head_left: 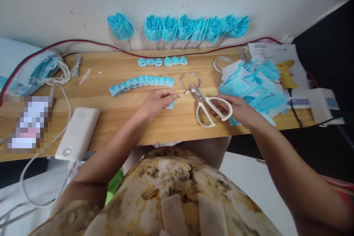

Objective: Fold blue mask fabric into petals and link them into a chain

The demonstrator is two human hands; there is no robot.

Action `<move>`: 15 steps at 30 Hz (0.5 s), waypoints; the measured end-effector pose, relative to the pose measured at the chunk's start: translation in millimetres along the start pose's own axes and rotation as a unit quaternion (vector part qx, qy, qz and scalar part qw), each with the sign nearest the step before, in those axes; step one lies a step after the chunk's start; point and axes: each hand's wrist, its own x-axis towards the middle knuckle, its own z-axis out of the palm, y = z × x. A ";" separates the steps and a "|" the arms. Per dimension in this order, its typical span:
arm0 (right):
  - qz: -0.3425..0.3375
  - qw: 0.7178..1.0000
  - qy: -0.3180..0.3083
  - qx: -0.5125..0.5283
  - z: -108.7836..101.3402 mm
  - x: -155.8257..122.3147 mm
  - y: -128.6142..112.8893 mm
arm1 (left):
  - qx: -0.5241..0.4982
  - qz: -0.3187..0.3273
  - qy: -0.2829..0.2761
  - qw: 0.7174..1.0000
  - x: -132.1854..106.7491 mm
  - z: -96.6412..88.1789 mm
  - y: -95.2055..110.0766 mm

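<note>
My left hand (157, 102) is over the middle of the wooden table, thumb and fingertips pinched together. What they hold is too small to make out. A small blue piece (170, 106) shows just below these fingers. My right hand (235, 107) grips white-handled scissors (201, 99) by a handle loop, their blades spread and pointing away from me. Tiny white bits (193, 90) show at the blades. A thin ring (190, 74), perhaps a tape roll, lies behind the scissors. Left of it runs a curved row of folded blue pieces (143, 81).
Blue flowers on sticks (184, 28) lean along the wall. Short folded blue rows (175, 61) lie before them. At right are a heap of blue strips (251, 86), another ring (215, 65) and a yellow glue gun (287, 75). A white power bank (79, 131) and cables sit left.
</note>
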 end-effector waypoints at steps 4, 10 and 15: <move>-0.186 0.885 0.269 -0.331 -1.3 -15.2 -13.8 | 0.008 0.000 -0.003 1.000 -1.0 -0.1 1.3; -0.325 0.892 0.137 -0.284 69.6 -23.4 -47.9 | 0.037 0.017 -0.011 0.999 -1.8 1.1 0.3; -0.314 0.919 0.107 -0.213 93.7 -7.4 -51.0 | 0.031 0.022 -0.009 0.999 -2.2 -0.1 0.8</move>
